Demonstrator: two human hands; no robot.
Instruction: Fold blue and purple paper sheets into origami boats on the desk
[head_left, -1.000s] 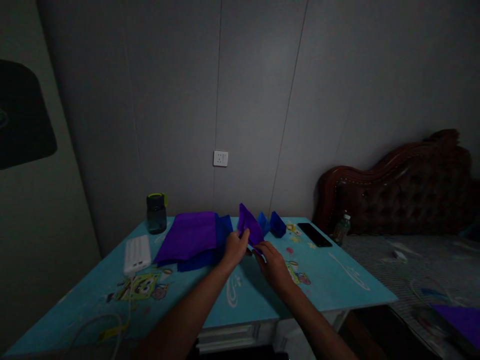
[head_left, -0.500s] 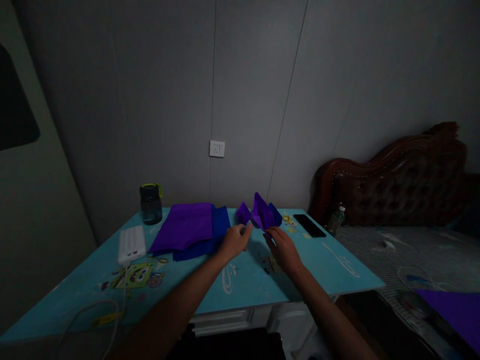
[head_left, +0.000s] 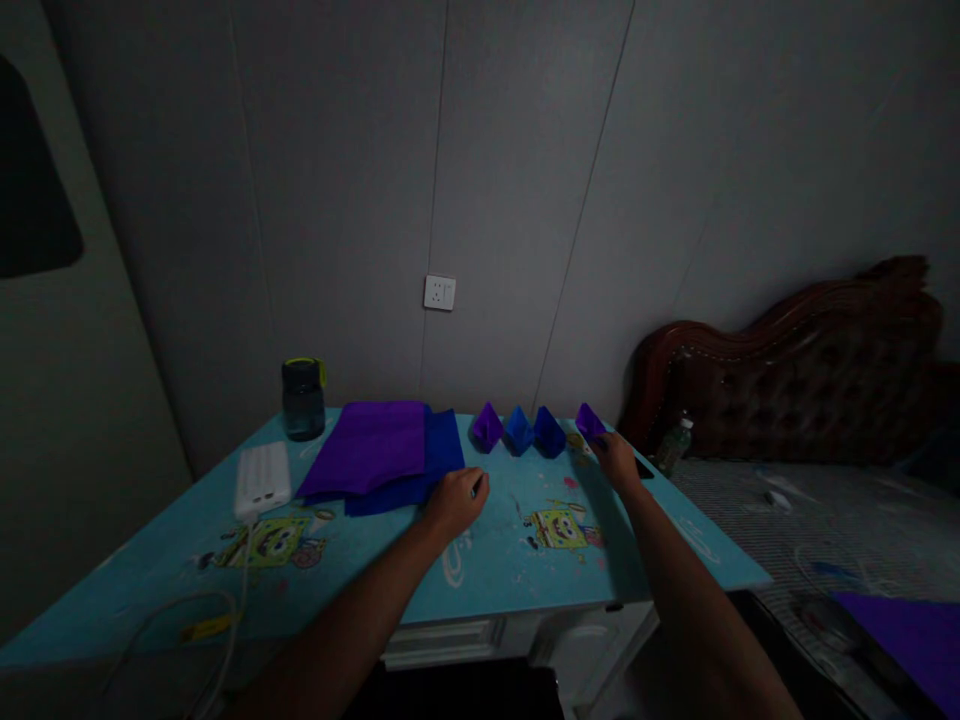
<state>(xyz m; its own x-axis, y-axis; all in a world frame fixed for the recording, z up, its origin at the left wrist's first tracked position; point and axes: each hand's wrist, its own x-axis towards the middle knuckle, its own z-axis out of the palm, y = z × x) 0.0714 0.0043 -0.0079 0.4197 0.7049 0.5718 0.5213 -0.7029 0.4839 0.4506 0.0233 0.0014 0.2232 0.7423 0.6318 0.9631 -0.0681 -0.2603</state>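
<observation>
My right hand (head_left: 616,463) is closed on a purple folded paper boat (head_left: 589,421), at the right end of a row near the table's back edge. Left of it stand a dark blue paper boat (head_left: 550,433), a lighter blue paper boat (head_left: 518,432) and another purple paper boat (head_left: 487,428). My left hand (head_left: 456,500) is curled into a loose fist just above the table, with nothing visible in it. Beside it lie purple paper sheets (head_left: 379,445), with blue paper sheets (head_left: 444,445) partly under them.
A dark bottle (head_left: 303,402) and a white power bank (head_left: 262,480) with a cable are at the left of the blue table (head_left: 495,580). A phone (head_left: 643,469) lies partly hidden behind my right hand. On the bed at right are a plastic bottle (head_left: 674,445) and purple paper (head_left: 904,640).
My right hand has moved right with the purple paper boat, away from my left hand. My left hand has drawn back slightly and curled. The lighter blue boat now shows in the row.
</observation>
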